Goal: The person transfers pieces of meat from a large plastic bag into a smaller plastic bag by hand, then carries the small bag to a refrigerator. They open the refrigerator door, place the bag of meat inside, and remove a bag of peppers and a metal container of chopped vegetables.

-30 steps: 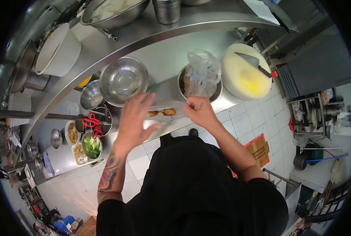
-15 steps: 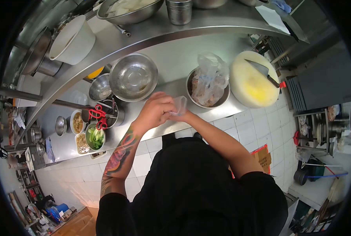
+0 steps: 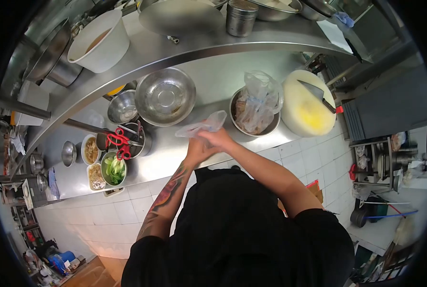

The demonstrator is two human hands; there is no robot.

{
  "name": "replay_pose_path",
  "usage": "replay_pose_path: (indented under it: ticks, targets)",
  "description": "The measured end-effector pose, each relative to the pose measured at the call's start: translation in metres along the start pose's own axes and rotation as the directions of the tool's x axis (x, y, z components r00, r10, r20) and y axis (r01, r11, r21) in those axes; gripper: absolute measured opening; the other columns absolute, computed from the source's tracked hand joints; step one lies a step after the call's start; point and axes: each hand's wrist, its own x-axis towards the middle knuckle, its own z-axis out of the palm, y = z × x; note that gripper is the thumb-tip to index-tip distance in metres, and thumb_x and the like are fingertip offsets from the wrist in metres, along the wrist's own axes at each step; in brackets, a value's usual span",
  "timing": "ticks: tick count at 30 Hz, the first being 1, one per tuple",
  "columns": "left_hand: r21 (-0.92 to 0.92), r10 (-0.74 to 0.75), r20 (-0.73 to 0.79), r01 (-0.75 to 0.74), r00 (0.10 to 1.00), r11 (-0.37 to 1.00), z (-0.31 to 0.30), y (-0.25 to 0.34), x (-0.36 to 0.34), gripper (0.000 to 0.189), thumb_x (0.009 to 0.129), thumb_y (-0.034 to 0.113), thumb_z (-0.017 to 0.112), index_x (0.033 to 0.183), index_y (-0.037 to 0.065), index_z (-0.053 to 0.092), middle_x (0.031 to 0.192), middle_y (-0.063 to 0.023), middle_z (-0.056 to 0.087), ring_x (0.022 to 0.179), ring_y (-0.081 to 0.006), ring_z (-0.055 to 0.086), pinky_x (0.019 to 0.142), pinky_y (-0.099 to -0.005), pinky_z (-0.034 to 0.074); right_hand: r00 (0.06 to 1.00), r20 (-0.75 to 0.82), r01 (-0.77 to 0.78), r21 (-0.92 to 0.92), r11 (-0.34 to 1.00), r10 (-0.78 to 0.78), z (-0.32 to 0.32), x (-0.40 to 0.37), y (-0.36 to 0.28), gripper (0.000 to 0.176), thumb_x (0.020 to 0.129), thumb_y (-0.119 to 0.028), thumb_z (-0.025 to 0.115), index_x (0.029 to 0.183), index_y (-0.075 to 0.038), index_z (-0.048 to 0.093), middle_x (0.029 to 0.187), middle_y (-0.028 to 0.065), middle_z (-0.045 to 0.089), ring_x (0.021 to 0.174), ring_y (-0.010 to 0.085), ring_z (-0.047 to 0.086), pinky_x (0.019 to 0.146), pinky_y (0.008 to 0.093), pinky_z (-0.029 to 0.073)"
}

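Observation:
A thin clear plastic piece, like a glove or small bag, stretches out beyond my two hands over the steel counter. My right hand is closed on its near edge. Just left of it and touching it, my left hand has its fingers mostly hidden by the plastic and the right hand. Behind the hands lies a large empty steel bowl. To the right, a steel bowl holds meat under a clear plastic bag.
A cleaver rests on a round cutting board at right. Red-handled scissors, a bowl of greens and small food containers are at left. A steel shelf with bowls and a white tub spans above the counter.
The clear plastic has gone from bunched between the hands to spread out leftward. My left hand has moved right and down, beside my right hand. The view has shifted slightly.

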Motion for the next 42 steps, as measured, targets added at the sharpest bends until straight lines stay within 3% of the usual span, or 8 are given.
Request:
replay_pose_path:
  ticks: [15, 23, 25, 26, 29, 31, 40, 42]
  targets:
    - [0.282, -0.056, -0.008, 0.056, 0.998, 0.958, 0.057, -0.015, 0.015, 0.061, 0.084, 0.043, 0.071, 0.135, 0.011, 0.061, 0.135, -0.0151, 0.063, 0.135, -0.0372, 0.051, 0.123, -0.0637, 0.017, 0.995, 0.065, 0.063, 0.132, 0.989, -0.072, -0.002, -0.027, -0.057, 0.017, 0.095, -0.008, 0.064, 0.105, -0.002, 0.077, 0.107, 0.0081, 0.076, 0.102, 0.0181, 0.069, 0.095, 0.0329, 0.052]
    - [0.464, 0.003, -0.121, 0.054, 0.993, 0.884, 0.063, 0.004, 0.027, 0.034, 0.081, 0.035, 0.073, 0.103, 0.011, 0.066, 0.102, -0.0081, 0.067, 0.108, -0.0318, 0.061, 0.104, -0.0572, 0.04, 0.98, 0.046, 0.194, -0.005, 0.981, -0.194, -0.021, -0.042, -0.032, 0.048, 0.086, -0.022, 0.079, 0.127, -0.003, 0.061, 0.122, 0.0103, 0.067, 0.111, 0.0206, 0.065, 0.1, 0.0368, 0.05]
    - [-0.665, -0.417, -0.118, 0.241, 0.901, 0.707, 0.085, -0.024, 0.022, 0.028, 0.078, 0.031, 0.074, 0.093, 0.01, 0.062, 0.091, -0.0088, 0.062, 0.096, -0.0325, 0.06, 0.094, -0.0528, 0.043, 0.975, 0.01, 0.224, -0.008, 0.975, -0.224, -0.035, -0.059, -0.03, 0.066, 0.085, -0.025, 0.08, 0.141, -0.004, 0.053, 0.13, 0.0127, 0.063, 0.113, 0.0231, 0.064, 0.1, 0.0377, 0.05]
    - [-0.663, -0.415, -0.124, 0.236, 0.901, 0.71, 0.083, -0.025, 0.023, 0.028, 0.078, 0.031, 0.074, 0.093, 0.01, 0.062, 0.091, -0.0088, 0.062, 0.096, -0.0325, 0.06, 0.094, -0.0528, 0.043, 0.968, 0.061, 0.244, 0.016, 0.97, -0.245, -0.043, -0.071, -0.024, 0.082, 0.084, -0.028, 0.081, 0.15, -0.002, 0.04, 0.14, 0.0177, 0.054, 0.121, 0.0293, 0.06, 0.106, 0.0416, 0.046]
    - [0.394, 0.185, -0.132, -0.12, 0.974, 0.911, 0.039, 0.033, 0.041, 0.022, 0.08, 0.029, 0.072, 0.087, 0.011, 0.062, 0.092, -0.0099, 0.061, 0.094, -0.0333, 0.059, 0.095, -0.051, 0.043, 0.933, 0.121, 0.359, -0.254, 0.898, -0.339, -0.061, -0.097, 0.008, 0.105, 0.084, -0.036, 0.08, 0.159, 0.003, 0.018, 0.154, 0.0267, 0.038, 0.136, 0.04, 0.047, 0.115, 0.0493, 0.036]
    - [0.396, 0.179, -0.116, -0.12, 0.977, 0.91, 0.044, 0.026, 0.04, 0.024, 0.08, 0.03, 0.072, 0.089, 0.01, 0.063, 0.097, -0.0096, 0.061, 0.099, -0.0342, 0.059, 0.096, -0.0533, 0.042, 0.934, 0.237, 0.356, -0.661, 0.66, -0.266, -0.064, -0.108, 0.029, 0.118, 0.086, -0.048, 0.076, 0.159, 0.01, 0.004, 0.163, 0.0326, 0.021, 0.151, 0.0469, 0.026, 0.122, 0.0569, 0.02]
    - [0.325, -0.08, -0.195, 0.141, 0.978, 0.935, 0.056, 0.035, 0.012, 0.063, 0.083, 0.04, 0.073, 0.134, 0.006, 0.059, 0.133, -0.0201, 0.054, 0.135, -0.0435, 0.042, 0.112, -0.0693, 0.024, 0.972, 0.063, 0.234, -0.377, 0.896, -0.227, -0.057, -0.064, 0.002, 0.112, 0.083, -0.052, 0.078, 0.157, 0.009, 0.019, 0.151, 0.0327, 0.041, 0.143, 0.0421, 0.042, 0.12, 0.0513, 0.031]
    - [0.392, 0.009, -0.339, 0.133, 0.941, 0.91, 0.079, 0.039, 0.004, 0.071, 0.08, 0.039, 0.075, 0.139, 0.007, 0.054, 0.139, -0.0235, 0.049, 0.139, -0.0463, 0.037, 0.112, -0.0691, 0.024, 0.842, 0.14, 0.43, -0.757, 0.492, -0.52, -0.033, -0.037, 0.025, 0.087, 0.083, -0.045, 0.079, 0.143, 0.008, 0.046, 0.138, 0.0311, 0.053, 0.125, 0.0364, 0.061, 0.105, 0.043, 0.05]
